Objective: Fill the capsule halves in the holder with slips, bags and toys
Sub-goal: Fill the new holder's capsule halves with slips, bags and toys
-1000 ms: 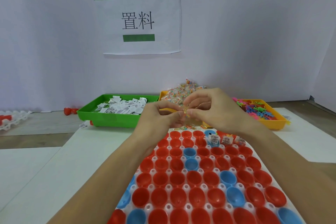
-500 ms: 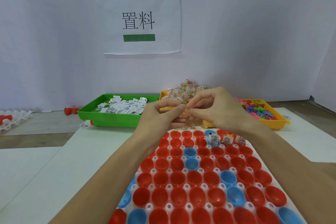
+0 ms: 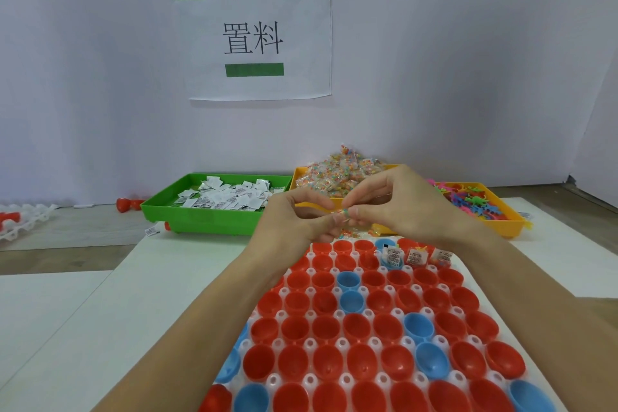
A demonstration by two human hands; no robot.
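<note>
Hands: your left hand [image 3: 294, 217] and right hand [image 3: 398, 204] both pinch one small bag [image 3: 342, 211], as a second ago, only a touch higher.
Bag: above the holder's [image 3: 337, 313] far edge.
Filled: three far-right capsule halves [image 3: 414, 257] hold slips.
Meaning: no bag dropped yet; the bags tray [image 3: 337, 177] sits just beyond.

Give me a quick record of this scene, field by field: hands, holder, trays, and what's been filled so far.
hands: left hand and right hand pinch a small bag together above the holder's far edge
holder: red and blue capsule halves, mostly empty
filled: three far-right halves show slips
trays: green tray with slips, orange tray with toys, bag pile between
</note>
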